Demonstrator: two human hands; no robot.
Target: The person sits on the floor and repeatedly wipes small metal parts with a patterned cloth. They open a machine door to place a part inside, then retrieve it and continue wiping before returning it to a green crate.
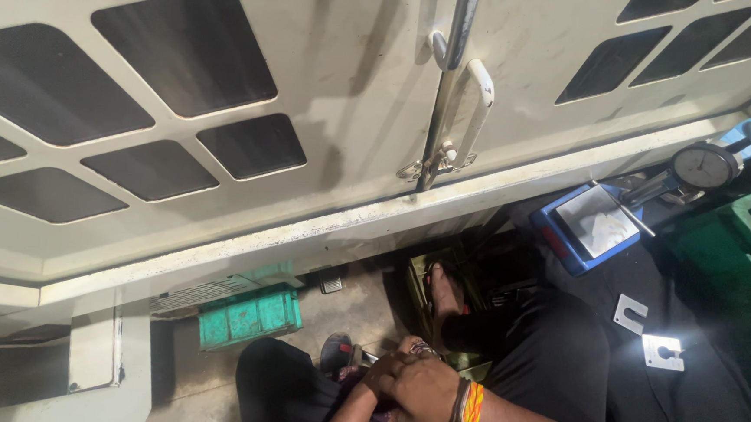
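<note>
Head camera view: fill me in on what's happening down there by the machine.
A person sits low in front of a large cream machine door with dark window panels. Both hands are together in the lap: the right hand, with orange and dark bands at the wrist, lies over the left hand. What the fingers hold is too hidden to tell. A green crate sits on the floor ahead. To the right lie a dial gauge, a blue tray and two flat metal plates.

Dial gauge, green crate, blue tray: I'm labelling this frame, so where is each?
Dial gauge (704,166), head view, on its round face.
Green crate (250,317), head view, on its side wall.
Blue tray (556,235), head view, on its left rim.
</note>
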